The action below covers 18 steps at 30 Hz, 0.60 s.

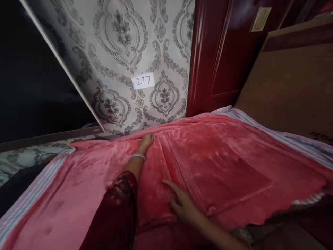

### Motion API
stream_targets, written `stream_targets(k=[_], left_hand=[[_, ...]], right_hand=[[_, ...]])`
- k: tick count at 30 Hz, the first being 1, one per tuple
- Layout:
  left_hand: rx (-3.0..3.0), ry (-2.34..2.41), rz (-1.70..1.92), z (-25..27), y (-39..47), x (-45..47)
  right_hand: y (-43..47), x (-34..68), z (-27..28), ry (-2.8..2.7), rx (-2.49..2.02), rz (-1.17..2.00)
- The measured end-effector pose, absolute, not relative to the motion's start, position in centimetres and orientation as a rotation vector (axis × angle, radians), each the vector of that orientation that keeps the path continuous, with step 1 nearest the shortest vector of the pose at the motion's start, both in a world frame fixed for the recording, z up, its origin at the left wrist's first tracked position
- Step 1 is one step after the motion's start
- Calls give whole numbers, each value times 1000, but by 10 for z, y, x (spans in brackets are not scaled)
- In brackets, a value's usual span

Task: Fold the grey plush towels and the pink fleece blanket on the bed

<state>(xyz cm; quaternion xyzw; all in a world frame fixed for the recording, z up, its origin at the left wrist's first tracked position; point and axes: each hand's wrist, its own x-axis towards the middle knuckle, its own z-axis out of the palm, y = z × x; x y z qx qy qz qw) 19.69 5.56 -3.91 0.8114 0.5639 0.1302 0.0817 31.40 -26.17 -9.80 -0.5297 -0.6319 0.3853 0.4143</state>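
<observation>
A red plush cloth (208, 159) lies spread out, with several long creases down its middle. My left hand (147, 140) reaches to its far edge near the wall, fingers curled and closed on the fabric. A light bracelet circles that wrist, below which a dark red patterned sleeve covers the forearm. Closer to me, my right hand (183, 203) rests on the near middle of the cloth, index finger stretched out and thumb apart. Its other fingers are partly hidden. Paler pink plush (75, 198) shows on the left side.
Striped fabric (39, 187) borders the plush on both sides. Behind stand a patterned wall with a paper marked 277 (143, 81), a dark screen (41, 80) at left, and a red wooden panel (221, 52). A large cardboard box (291, 83) is at right.
</observation>
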Motion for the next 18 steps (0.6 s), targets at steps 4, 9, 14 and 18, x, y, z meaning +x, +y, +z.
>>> stream_targets(k=[4, 9, 14, 18], left_hand=[[2428, 1668, 343, -36, 54, 199], [2477, 1679, 337, -14, 54, 197], [2561, 1663, 265, -3, 40, 190], [2613, 1615, 217, -27, 21, 192]], right_hand=[[-268, 317, -82, -1772, -1406, 879], [-276, 320, -37, -2124, -1670, 515], [-259, 305, -11, -2254, -1475, 268], [-250, 296, -38, -2380, -1389, 493]])
